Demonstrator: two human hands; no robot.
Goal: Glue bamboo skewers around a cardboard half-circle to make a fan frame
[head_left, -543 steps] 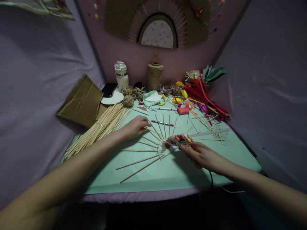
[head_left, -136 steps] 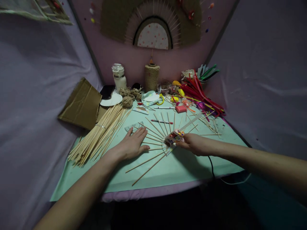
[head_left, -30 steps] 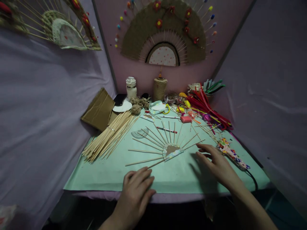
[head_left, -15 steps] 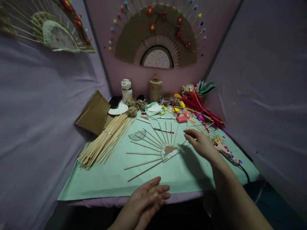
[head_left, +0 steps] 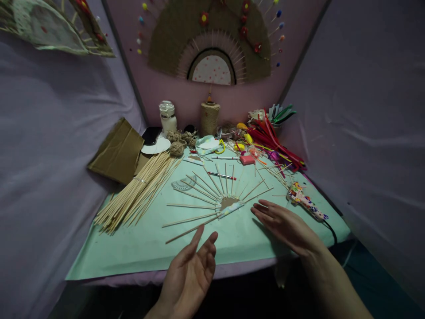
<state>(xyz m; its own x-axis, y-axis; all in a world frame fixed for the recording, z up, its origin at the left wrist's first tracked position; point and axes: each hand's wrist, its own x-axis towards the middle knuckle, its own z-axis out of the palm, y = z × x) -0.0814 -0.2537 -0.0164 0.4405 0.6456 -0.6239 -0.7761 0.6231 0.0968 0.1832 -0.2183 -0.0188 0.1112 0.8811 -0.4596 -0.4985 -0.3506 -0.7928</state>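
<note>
On the pale green table cover (head_left: 126,252) lies a fan-shaped frame: thin wooden sticks (head_left: 192,206) spread out from a small half-round cardboard base (head_left: 229,203) with a patterned fabric edge. My left hand (head_left: 194,270) is at the front edge of the table, palm turned up, fingers apart and holding nothing. Its fingertips are just below the frame's lowest left stick. To the right of the base, my right hand (head_left: 282,223) hovers with its fingers stretched out and nothing in them. A protractor (head_left: 184,182) and a red-tipped pen (head_left: 222,176) lie by the sticks.
A bundle of sticks (head_left: 136,195) and folded cardboard (head_left: 116,150) are at left. A patterned glue gun (head_left: 307,201) with a black cord lies at right. Along the back stand a twine spool (head_left: 210,118), a white jar (head_left: 168,117) and red pipe cleaners (head_left: 275,144).
My right hand has come down and away from the right-hand sticks, its fingers straightening. My left hand has risen a little and turned palm up. The view has tilted slightly downward.
</note>
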